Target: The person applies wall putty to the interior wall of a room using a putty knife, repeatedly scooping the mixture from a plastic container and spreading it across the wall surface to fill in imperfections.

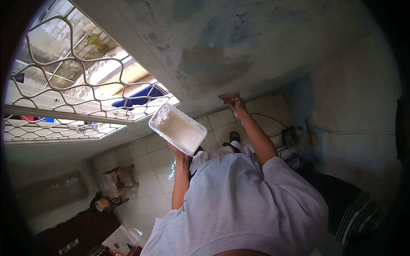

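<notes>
My left hand (177, 151), mostly hidden behind a white rectangular tub (179, 132), grips it at its lower left side; the tub is smeared white and has pale paste or liquid inside. My right hand (237, 105), spattered with white, is closed on a flat scraper (225, 95) at the lower part of the patchy blue-grey and white wall (277, 30); whether the blade touches the wall I cannot tell.
A window with a white wavy grille (85, 85) is at upper left. The tiled floor (149, 192) holds a small wooden stool (119, 179) and a small container (101, 204) at left. Cables run by the right corner, near a dark draped item with stripes (354, 213).
</notes>
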`<move>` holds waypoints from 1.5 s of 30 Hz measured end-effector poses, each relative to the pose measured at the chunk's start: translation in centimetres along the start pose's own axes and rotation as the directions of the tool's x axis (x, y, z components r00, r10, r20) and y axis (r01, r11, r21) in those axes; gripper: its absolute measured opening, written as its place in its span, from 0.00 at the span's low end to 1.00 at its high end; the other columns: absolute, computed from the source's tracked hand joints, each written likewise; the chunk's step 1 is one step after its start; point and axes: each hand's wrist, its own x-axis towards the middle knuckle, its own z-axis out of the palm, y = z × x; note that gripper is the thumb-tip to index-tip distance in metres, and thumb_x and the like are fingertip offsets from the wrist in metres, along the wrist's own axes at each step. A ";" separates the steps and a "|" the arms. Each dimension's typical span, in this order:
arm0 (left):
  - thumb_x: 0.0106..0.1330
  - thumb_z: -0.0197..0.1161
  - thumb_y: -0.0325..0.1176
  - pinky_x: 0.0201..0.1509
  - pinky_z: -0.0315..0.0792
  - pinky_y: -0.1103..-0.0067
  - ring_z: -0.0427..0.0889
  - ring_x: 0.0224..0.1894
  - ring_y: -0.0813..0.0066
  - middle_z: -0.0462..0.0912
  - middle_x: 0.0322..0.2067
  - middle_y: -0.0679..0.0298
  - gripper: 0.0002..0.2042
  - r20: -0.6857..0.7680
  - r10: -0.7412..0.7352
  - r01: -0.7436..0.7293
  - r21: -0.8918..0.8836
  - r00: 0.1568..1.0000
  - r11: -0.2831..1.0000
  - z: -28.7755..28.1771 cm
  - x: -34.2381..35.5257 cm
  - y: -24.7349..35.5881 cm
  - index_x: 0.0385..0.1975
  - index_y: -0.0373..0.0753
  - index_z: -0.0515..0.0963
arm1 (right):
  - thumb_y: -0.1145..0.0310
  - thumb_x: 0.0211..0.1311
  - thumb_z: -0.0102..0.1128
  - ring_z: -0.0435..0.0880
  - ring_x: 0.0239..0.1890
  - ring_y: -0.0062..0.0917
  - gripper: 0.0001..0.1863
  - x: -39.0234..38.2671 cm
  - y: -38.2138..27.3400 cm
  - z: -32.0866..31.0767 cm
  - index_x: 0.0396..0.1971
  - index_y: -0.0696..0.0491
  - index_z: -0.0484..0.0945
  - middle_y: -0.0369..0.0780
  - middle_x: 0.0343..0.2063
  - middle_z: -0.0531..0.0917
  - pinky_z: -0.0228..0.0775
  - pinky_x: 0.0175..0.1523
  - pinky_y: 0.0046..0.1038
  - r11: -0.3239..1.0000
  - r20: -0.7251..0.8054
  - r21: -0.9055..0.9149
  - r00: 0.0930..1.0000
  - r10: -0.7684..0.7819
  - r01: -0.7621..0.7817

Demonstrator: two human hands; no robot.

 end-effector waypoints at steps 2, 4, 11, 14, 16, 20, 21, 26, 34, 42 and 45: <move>0.76 0.35 0.58 0.56 0.79 0.69 0.80 0.53 0.65 0.76 0.55 0.62 0.30 0.010 -0.011 0.011 -0.009 1.000 1.000 1.4 0.2 -0.9 0.64 0.42 0.66 | 0.74 0.70 0.52 0.86 0.38 0.41 0.10 1.4 -1.2 -0.1 0.44 0.65 0.72 0.52 0.38 0.83 0.83 0.52 0.42 0.993 0.195 0.116 0.981 -0.012 -0.011; 0.76 0.35 0.58 0.56 0.79 0.69 0.80 0.53 0.65 0.76 0.55 0.62 0.30 -0.026 0.024 -0.025 -0.018 0.999 1.000 1.1 -0.6 -0.8 0.64 0.42 0.66 | 0.73 0.72 0.49 0.85 0.41 0.42 0.11 -0.1 -4.1 6.0 0.43 0.67 0.71 0.54 0.39 0.82 0.83 0.55 0.41 0.995 0.168 0.100 0.986 -0.004 -0.013; 0.76 0.36 0.59 0.56 0.79 0.69 0.80 0.53 0.65 0.76 0.55 0.62 0.30 -0.014 0.008 -0.010 -0.083 1.000 0.996 4.7 -0.7 -4.1 0.64 0.42 0.66 | 0.71 0.72 0.53 0.83 0.48 0.44 0.14 -13.1 -27.5 18.0 0.41 0.72 0.73 0.57 0.42 0.80 0.82 0.60 0.36 0.916 0.380 0.366 0.873 -0.306 0.162; 0.76 0.36 0.59 0.57 0.78 0.69 0.80 0.53 0.65 0.76 0.56 0.63 0.30 0.002 0.003 -0.003 -0.106 1.000 0.994 6.7 -0.4 -5.8 0.64 0.42 0.66 | 0.72 0.70 0.56 0.83 0.49 0.39 0.13 -17.0 -33.1 17.8 0.42 0.70 0.74 0.54 0.45 0.80 0.82 0.61 0.33 0.882 0.399 0.424 0.832 -0.386 0.206; 0.76 0.36 0.59 0.57 0.78 0.69 0.80 0.53 0.65 0.76 0.56 0.63 0.30 0.002 0.005 -0.004 -0.127 1.000 0.992 7.6 -0.2 -6.9 0.64 0.42 0.66 | 0.73 0.68 0.57 0.83 0.50 0.35 0.13 -19.4 -34.7 17.2 0.45 0.68 0.74 0.51 0.48 0.79 0.82 0.60 0.30 0.867 0.391 0.393 0.797 -0.460 0.307; 0.76 0.36 0.60 0.57 0.78 0.69 0.80 0.53 0.65 0.76 0.56 0.63 0.30 -0.003 0.020 -0.021 -0.172 1.000 0.985 9.1 -0.5 -8.9 0.64 0.42 0.66 | 0.75 0.66 0.58 0.83 0.49 0.30 0.14 -17.9 -30.0 12.9 0.48 0.66 0.73 0.47 0.47 0.78 0.83 0.57 0.29 0.941 0.369 0.291 0.887 -0.276 0.172; 0.76 0.36 0.60 0.57 0.78 0.69 0.80 0.53 0.65 0.76 0.56 0.63 0.30 -0.007 0.019 -0.020 -0.188 1.000 0.982 9.5 -0.9 -9.4 0.64 0.42 0.66 | 0.76 0.65 0.58 0.83 0.47 0.29 0.14 -16.8 -28.0 11.7 0.47 0.66 0.72 0.46 0.46 0.78 0.84 0.55 0.28 0.966 0.390 0.243 0.904 -0.178 0.086; 0.75 0.37 0.60 0.58 0.77 0.69 0.80 0.54 0.65 0.76 0.56 0.63 0.31 -0.035 0.045 -0.052 -0.220 0.998 0.974 10.6 -2.3 -10.9 0.64 0.42 0.67 | 0.75 0.70 0.51 0.82 0.50 0.45 0.15 -10.6 -21.9 10.2 0.46 0.76 0.68 0.59 0.47 0.76 0.84 0.57 0.29 0.898 0.429 0.206 0.861 0.274 -0.388; 0.75 0.37 0.60 0.58 0.76 0.69 0.79 0.54 0.66 0.77 0.55 0.64 0.30 -0.117 0.139 -0.162 -0.215 0.983 0.963 10.3 -3.2 -12.3 0.63 0.42 0.68 | 0.79 0.70 0.49 0.74 0.57 0.47 0.15 -9.5 -32.6 15.2 0.48 0.79 0.71 0.58 0.50 0.75 0.81 0.62 0.27 0.739 0.535 0.505 0.834 0.136 -0.445; 0.76 0.37 0.60 0.59 0.76 0.69 0.78 0.55 0.66 0.77 0.56 0.63 0.30 -0.149 0.174 -0.207 -0.254 0.973 0.945 10.9 -4.5 -12.5 0.64 0.43 0.67 | 0.74 0.68 0.56 0.82 0.52 0.39 0.15 -14.9 -32.7 8.8 0.43 0.73 0.73 0.56 0.48 0.78 0.83 0.58 0.24 0.890 0.465 0.455 0.844 -0.269 0.033; 0.76 0.36 0.60 0.59 0.76 0.69 0.78 0.55 0.65 0.77 0.55 0.64 0.30 -0.132 0.155 -0.188 -0.292 0.979 0.938 11.6 -4.5 -12.5 0.64 0.44 0.67 | 0.72 0.67 0.58 0.85 0.46 0.37 0.13 -10.6 -25.8 5.8 0.43 0.67 0.75 0.53 0.43 0.82 0.85 0.55 0.26 0.972 0.438 0.218 0.899 -0.015 -0.090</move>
